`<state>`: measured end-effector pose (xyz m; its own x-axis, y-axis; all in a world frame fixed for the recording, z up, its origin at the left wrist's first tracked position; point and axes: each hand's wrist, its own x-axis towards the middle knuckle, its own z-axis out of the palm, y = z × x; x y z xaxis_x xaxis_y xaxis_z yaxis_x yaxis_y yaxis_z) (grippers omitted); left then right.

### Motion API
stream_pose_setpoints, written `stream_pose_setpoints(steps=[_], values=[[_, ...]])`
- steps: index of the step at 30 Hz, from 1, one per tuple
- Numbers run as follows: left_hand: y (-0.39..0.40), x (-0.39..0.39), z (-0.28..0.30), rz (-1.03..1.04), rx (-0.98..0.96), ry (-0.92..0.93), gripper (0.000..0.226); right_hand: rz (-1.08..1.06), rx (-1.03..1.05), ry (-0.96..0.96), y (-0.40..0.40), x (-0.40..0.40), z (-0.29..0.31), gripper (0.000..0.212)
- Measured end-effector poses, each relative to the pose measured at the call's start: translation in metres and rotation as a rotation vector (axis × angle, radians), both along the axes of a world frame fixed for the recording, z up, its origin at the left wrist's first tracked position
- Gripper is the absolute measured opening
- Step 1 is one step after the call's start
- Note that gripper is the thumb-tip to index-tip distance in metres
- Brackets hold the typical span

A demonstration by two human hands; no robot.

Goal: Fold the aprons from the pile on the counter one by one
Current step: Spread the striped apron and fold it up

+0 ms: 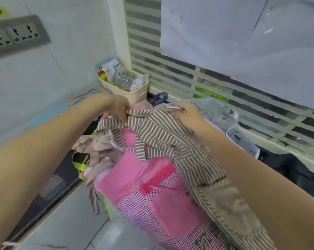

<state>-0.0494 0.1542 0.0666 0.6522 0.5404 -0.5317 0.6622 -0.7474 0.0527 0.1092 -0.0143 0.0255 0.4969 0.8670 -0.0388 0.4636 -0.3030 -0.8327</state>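
A brown-and-white striped apron [172,139] lies on top of the pile, its straps trailing to the left and its lower part hanging toward me on the right. My left hand [119,107] pinches one top corner of it and my right hand [187,116] grips the other top corner. Under it spreads a pink apron [134,174] with a checked lower part. A beige patterned apron [98,152] with long ties and a piece with yellow-green straps [81,166] stick out at the left of the pile.
A cream basket [134,92] full of packets stands in the far corner. A translucent printed plastic bag [222,114] lies at the back right below the slatted window. The tiled wall with a socket panel [15,37] closes the left. The dark counter edge [50,188] runs lower left.
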Motion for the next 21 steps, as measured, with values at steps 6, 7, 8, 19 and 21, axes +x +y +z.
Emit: stream_pose_setpoints(steps=[6, 7, 8, 19, 21], values=[[0.013, 0.056, 0.008, 0.102, 0.34, -0.613, 0.041, -0.439, -0.116, -0.147, 0.04, 0.046, 0.006, 0.026], [0.012, 0.058, 0.0, 0.115, 0.333, -0.632, 0.043, -0.454, -0.144, -0.239, 0.04, 0.044, 0.002, 0.039], [0.012, 0.059, -0.008, 0.143, 0.328, -0.633, 0.041, -0.44, -0.12, -0.334, 0.038, 0.039, -0.003, 0.048], [-0.003, 0.042, -0.086, 0.753, -0.84, -0.473, 0.008, -0.024, -0.405, -0.31, 0.071, 0.027, -0.042, 0.035], [-0.002, 0.045, -0.087, 0.826, -0.862, -0.529, 0.01, -0.075, -0.331, -0.26, 0.071, 0.027, -0.047, 0.036]])
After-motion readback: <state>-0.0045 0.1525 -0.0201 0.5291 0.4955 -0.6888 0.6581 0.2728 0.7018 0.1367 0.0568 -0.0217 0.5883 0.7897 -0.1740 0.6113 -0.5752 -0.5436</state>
